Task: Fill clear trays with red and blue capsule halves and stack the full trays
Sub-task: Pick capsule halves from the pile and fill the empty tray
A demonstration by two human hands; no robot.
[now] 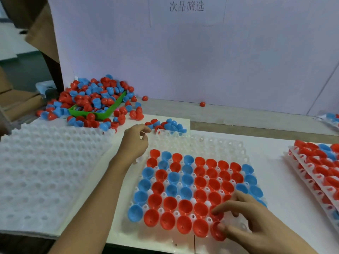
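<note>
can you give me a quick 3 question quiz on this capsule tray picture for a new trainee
1. True or false: the tray in front of the person is completely full.
2. Multiple choice: what is the right hand doing? A) resting flat on the empty trays B) setting a red capsule half into the tray's near edge C) lifting the green bin
3. Short answer: where does the stack of filled trays sit?

Key
1. False: the far rows and the right side show empty pockets.
2. B: its fingers pinch the red half at the near row.
3. At the right edge of the view, on the white table.
</note>
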